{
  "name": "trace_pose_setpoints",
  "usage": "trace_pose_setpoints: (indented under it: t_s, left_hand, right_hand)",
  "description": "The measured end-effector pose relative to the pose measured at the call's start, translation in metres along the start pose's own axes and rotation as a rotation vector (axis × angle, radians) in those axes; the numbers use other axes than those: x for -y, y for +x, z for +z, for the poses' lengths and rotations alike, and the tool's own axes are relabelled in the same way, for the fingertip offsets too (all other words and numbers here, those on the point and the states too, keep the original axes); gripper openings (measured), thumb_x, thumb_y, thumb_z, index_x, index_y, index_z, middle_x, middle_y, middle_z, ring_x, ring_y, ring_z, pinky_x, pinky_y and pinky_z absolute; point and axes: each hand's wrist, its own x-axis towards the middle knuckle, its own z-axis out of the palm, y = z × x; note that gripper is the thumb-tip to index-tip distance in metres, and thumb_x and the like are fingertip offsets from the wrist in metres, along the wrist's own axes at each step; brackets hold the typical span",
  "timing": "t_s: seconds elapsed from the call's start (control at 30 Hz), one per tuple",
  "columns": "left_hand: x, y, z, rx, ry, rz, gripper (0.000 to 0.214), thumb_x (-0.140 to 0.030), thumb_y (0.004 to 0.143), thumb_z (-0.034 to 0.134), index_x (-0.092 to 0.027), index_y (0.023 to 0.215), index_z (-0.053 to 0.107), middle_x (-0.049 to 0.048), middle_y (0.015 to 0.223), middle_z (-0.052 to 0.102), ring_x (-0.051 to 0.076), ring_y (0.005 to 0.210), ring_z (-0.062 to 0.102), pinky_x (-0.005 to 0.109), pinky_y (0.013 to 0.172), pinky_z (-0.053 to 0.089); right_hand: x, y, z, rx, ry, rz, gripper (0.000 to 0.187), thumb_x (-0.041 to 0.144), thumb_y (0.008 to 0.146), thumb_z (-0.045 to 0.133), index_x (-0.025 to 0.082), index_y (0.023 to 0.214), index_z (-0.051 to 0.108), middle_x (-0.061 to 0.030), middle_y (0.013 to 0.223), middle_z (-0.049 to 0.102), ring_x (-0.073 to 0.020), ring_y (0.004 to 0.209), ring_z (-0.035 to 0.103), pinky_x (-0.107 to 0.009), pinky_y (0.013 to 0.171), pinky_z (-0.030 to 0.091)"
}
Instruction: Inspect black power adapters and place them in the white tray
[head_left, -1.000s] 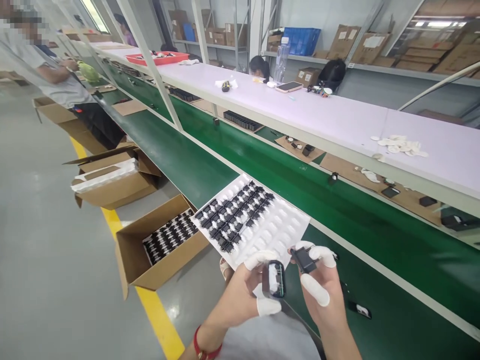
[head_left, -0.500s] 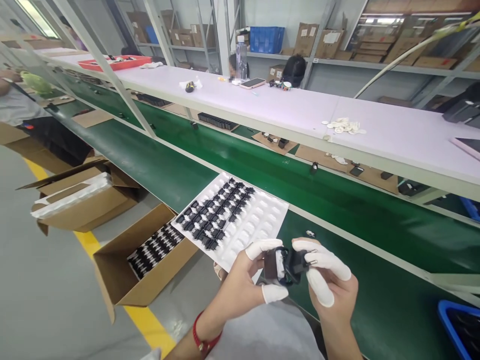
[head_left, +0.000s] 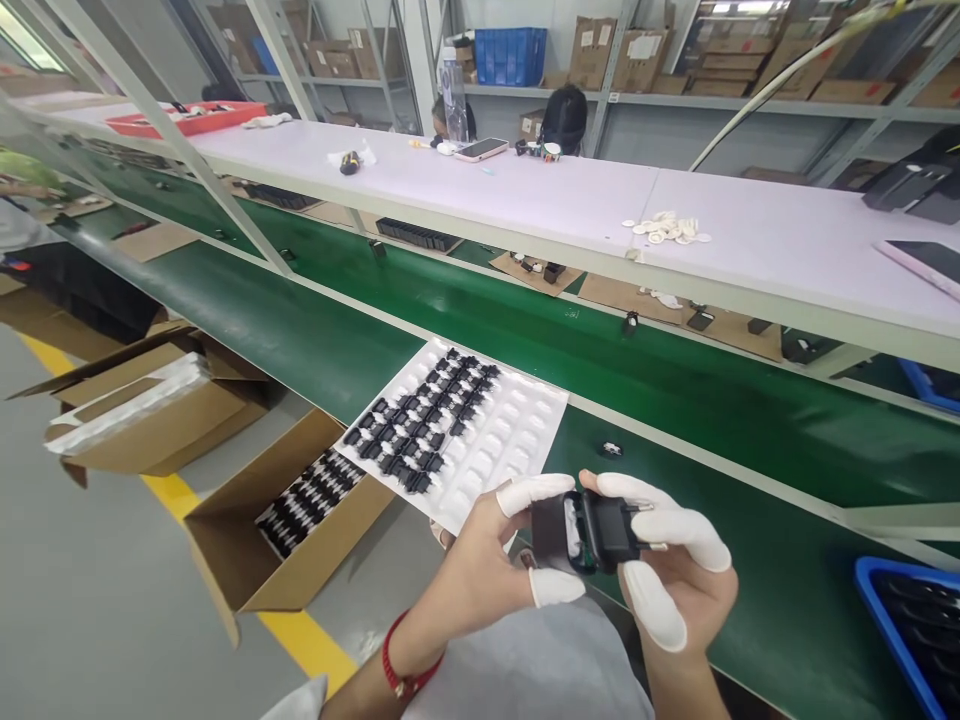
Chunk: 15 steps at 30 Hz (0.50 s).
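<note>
My left hand (head_left: 480, 565), with white finger covers, grips the black charger housing (head_left: 551, 532) between thumb and fingers. My right hand (head_left: 694, 580), also in finger covers, pinches the black plug cover (head_left: 615, 530), whose two metal pins point to the right. The two parts meet edge to edge, tilted against each other, and a white and dark green inside shows in the gap. Just beyond my hands, a white moulded tray (head_left: 517, 455) carries rows of black parts (head_left: 427, 415) on its left side. A small black-and-silver piece (head_left: 611, 449) lies on the green bench.
An open carton (head_left: 300, 570) of black and white parts stands below the tray, with another carton (head_left: 150, 430) behind it. At the right edge is a blue bin (head_left: 870, 590) of black parts. A white shelf (head_left: 480, 205) holding finger covers (head_left: 667, 228) and phones crosses above the bench.
The plug cover has turned in my right hand, so its pins now show on the right. The housing and cover have levelled out. The view has shifted slightly.
</note>
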Motion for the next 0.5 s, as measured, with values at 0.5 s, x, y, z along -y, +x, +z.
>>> trace_pose_setpoints:
  t_s: [0.5]
  left_hand:
    - [0.0017,-0.0073,0.0043,-0.005,0.087,0.124,0.062,-0.026,0.057,0.092,-0.026,0.116,0.071,0.0045,0.106,0.077,0.026,0.098,0.069,0.032,0.084,0.055]
  right_hand:
    - [0.0045,-0.0082,-0.0013,0.074,-0.137,-0.15,0.032,0.008,0.083,0.063,0.025,0.109,0.071,-0.0058,0.115,0.073,-0.0237,0.102,0.072,-0.043,0.089,0.064]
